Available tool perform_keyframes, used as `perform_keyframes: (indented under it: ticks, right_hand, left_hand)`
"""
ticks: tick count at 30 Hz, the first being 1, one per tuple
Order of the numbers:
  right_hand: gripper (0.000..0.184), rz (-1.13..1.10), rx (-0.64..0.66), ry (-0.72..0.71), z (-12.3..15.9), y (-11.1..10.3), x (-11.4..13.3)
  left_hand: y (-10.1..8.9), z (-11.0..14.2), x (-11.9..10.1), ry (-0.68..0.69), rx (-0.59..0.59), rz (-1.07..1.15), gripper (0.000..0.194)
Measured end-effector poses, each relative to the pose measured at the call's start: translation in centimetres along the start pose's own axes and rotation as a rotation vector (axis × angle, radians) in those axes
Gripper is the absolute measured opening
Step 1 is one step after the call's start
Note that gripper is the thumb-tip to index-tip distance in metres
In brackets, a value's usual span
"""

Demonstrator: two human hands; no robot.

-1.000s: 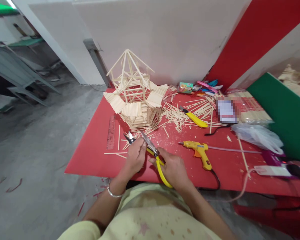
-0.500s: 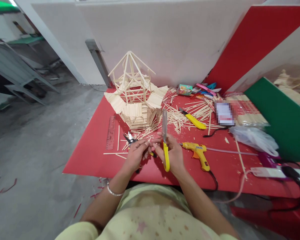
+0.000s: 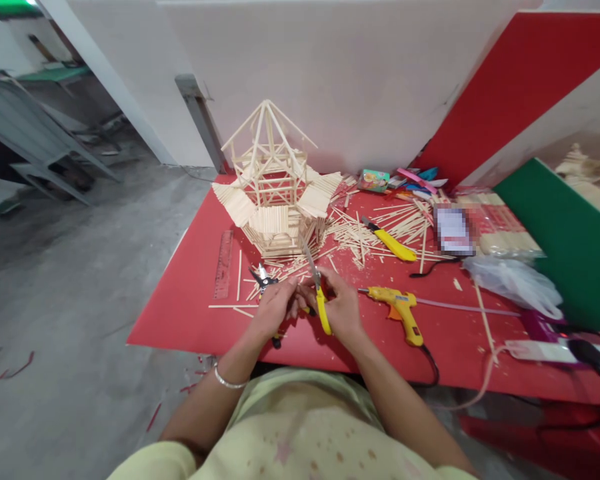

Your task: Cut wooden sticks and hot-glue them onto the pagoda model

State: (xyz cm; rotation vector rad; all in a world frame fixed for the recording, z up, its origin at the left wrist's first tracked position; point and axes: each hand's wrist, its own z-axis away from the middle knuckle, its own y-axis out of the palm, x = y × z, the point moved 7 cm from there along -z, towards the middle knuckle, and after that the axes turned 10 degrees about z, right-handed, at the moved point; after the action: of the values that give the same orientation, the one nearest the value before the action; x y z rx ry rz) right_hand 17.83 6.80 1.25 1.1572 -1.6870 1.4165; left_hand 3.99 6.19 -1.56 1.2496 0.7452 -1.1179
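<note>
My right hand point(image 3: 341, 303) is closed around yellow-handled scissors point(image 3: 321, 307), whose blades point away from me and lean left. My left hand point(image 3: 275, 307) meets it at the fingertips, its fingers pressed together; whatever sits in them is too small to make out. Under the left hand lies a pair of black-handled cutters point(image 3: 263, 277), partly covered, jaws pointing away. Just beyond both hands stands a house-like model point(image 3: 275, 220) built of thin wooden sticks, with an open pointed roof frame and slatted lower roof panels.
Loose wooden sticks point(image 3: 360, 237) are strewn right of the model on the red table point(image 3: 180, 320). A yellow utility knife point(image 3: 393, 243) lies across them. Nearer me are a yellow glue gun point(image 3: 397, 307) with its cord and a clear ruler point(image 3: 223, 263). A plastic bag point(image 3: 515, 283) lies at right.
The scissors have tipped to the left, and my right hand has turned and shifted slightly left with them. My left hand stays nearly in place. The whole view has shifted a little.
</note>
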Motion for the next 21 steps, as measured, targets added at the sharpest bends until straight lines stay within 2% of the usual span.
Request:
perform_keyframes:
  ticks: [3,6,9,12,14,18,21]
  right_hand:
    - [0.04,-0.016,0.018,0.013,-0.2,0.0,-0.3]
    - [0.041,0.017,0.065,-0.01,-0.3,0.2,-0.3]
    - [0.04,0.077,0.06,-0.003,0.0,-0.4,-0.2]
    - [0.041,0.212,0.034,-0.009,0.9,-1.6,0.1]
    - [0.046,0.346,0.068,-0.057,1.6,-2.0,0.7]
    - [0.05,0.612,0.206,-0.114,3.1,-1.6,1.5]
    - [0.052,0.668,0.243,-0.108,3.6,-1.1,1.7]
  left_hand:
    - [-0.4,-0.1,0.2,-0.055,-0.041,0.085,0.039]
    - [-0.2,-0.1,0.5,-0.117,-0.004,0.205,0.036]
    - [-0.3,0.0,0.4,-0.153,0.006,0.31,0.033]
    - [-0.7,0.0,-0.2,-0.131,-0.003,0.406,0.029]
    - [-1.0,-0.2,-0.6,-0.098,0.006,0.456,0.027]
    - [-1.2,-0.5,-0.8,-0.06,0.032,0.527,0.026]
    - [-1.2,-0.6,-0.7,-0.044,0.037,0.58,0.028]
